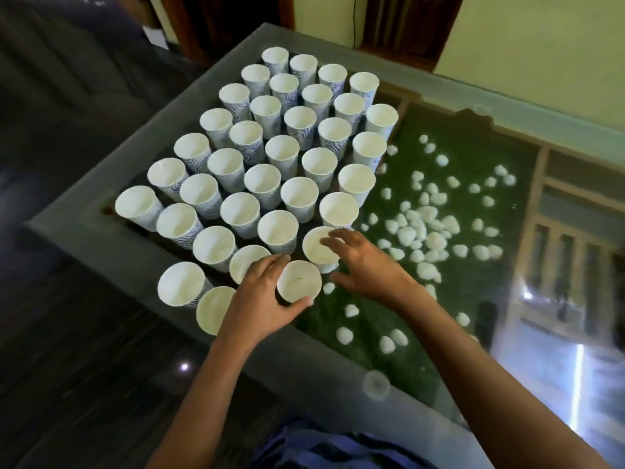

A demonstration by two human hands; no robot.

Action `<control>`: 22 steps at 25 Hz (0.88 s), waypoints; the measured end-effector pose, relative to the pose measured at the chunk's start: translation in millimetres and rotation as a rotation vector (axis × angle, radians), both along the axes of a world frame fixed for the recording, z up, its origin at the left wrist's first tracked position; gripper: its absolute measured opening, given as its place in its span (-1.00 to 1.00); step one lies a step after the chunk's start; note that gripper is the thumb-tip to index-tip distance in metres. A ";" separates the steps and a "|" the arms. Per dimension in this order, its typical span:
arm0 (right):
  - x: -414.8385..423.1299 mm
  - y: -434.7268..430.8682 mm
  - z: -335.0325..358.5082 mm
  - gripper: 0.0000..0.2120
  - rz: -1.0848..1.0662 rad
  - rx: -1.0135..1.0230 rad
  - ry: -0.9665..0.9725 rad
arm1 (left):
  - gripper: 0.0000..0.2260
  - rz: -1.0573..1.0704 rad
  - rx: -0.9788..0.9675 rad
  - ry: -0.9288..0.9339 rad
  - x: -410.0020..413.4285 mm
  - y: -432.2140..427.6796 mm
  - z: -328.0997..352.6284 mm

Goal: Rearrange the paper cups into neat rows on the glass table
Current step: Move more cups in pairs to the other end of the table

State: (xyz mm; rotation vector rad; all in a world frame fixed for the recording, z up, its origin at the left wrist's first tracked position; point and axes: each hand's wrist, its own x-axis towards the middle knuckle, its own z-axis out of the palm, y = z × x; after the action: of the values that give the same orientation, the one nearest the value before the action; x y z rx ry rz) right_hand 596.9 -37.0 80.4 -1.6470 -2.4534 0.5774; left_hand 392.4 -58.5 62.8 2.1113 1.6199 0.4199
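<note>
Striped cloth [338, 448] sits nearest. Past it my left hand [260, 299] curls round one cup [298, 281] near the table's [101, 238] front edge. My right hand [365, 265] is spread, fingertips on the next cup [316, 248]. Beyond, the rows [270, 147] stand close-packed. I judge a careless nudge could topple neighbours.

The left hand [260, 296], right hand [365, 265] and both forearms [216, 377] are bare, above a blue-and-black striped garment [338, 448].

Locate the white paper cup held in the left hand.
Head view, lower centre: the white paper cup is at the near end of the rightmost row on the glass table, gripped by the left hand.
</note>
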 end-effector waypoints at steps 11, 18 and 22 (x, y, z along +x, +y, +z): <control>-21.2 32.0 -13.9 -0.29 0.133 -0.027 -0.291 | -0.33 -0.247 0.011 0.084 3.4 14.4 -15.5; 25.2 -10.8 2.4 -0.35 -0.132 -0.071 -0.122 | -0.30 -0.308 -0.036 0.063 23.4 15.8 -15.2; 63.2 -47.9 4.0 -0.33 -0.301 -0.053 0.009 | -0.33 -0.351 -0.045 -0.006 59.4 12.8 -10.4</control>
State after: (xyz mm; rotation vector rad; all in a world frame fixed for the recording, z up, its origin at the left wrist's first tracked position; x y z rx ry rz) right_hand 660.1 -84.9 84.4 -1.9774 -2.1395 0.6067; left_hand 451.8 -45.8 52.4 2.2950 1.2072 0.2705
